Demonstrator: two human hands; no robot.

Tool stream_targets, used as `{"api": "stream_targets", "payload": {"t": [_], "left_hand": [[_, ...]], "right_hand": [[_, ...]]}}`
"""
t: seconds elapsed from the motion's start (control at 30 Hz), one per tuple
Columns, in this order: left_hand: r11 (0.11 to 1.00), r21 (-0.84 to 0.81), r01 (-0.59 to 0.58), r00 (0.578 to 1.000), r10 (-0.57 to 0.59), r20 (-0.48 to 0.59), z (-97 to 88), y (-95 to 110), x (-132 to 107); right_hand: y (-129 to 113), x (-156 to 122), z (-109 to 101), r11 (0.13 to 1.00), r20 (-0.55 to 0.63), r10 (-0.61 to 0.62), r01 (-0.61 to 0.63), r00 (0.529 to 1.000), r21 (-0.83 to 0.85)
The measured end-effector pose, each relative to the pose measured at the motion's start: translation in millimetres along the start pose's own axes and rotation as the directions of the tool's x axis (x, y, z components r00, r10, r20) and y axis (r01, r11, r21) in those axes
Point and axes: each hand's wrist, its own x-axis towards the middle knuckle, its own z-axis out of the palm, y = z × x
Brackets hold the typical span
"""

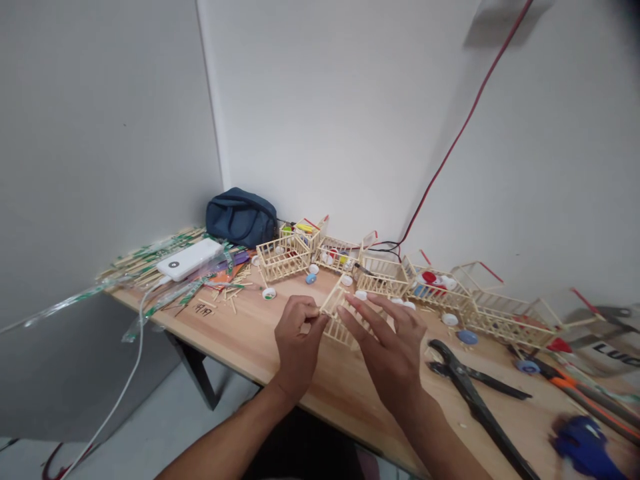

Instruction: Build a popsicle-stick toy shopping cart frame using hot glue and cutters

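My left hand (300, 340) is closed in a pinch on one corner of a small basket of thin wooden sticks (340, 331). A narrow stick frame (332, 295) slants up from that corner, above the basket. Over the basket's right side my right hand (393, 340) has its fingers stretched and apart, with the fingertips close to the frame; whether they touch it I cannot tell. The right hand hides part of the basket. Just behind the hands lie white bottle caps (347, 280) and a blue cap (311, 279).
Several stick-built carts, one a basket (283, 259), line the wall. Black pliers (465, 387) and a blurred blue tool (583, 443) lie at right. Left are a white power bank (190, 260) with cable, bundled sticks (145, 260) and a blue pouch (241, 217).
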Motion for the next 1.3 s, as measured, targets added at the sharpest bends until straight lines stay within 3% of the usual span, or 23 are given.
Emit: {"api": "stream_targets", "payload": {"t": [0.57,0.77,0.97,1.3], "left_hand": [[1.0,-0.004,-0.013,0.998,0.013,0.061,-3.8,0.8,-1.8],[0.996,-0.039,0.082,0.99,-0.076,0.12,-8.4,0.3,-6.1],[0.988,-0.059,0.142,0.984,-0.135,0.114,-8.2,-2.7,-7.2],[0.979,-0.115,0.166,0.975,-0.145,0.171,-12.1,0.9,-6.9]], "right_hand": [[13.2,-4.2,5.0,0.998,-0.01,-0.065,0.065,0.998,-0.008],[14.7,-7.8,5.4,0.997,0.001,-0.067,0.067,0.998,-0.026],[13.8,-10.0,6.9,0.998,-0.004,-0.065,0.065,0.998,-0.017],[12.3,-10.8,4.5,0.997,-0.011,-0.07,0.07,0.997,-0.023]]}}
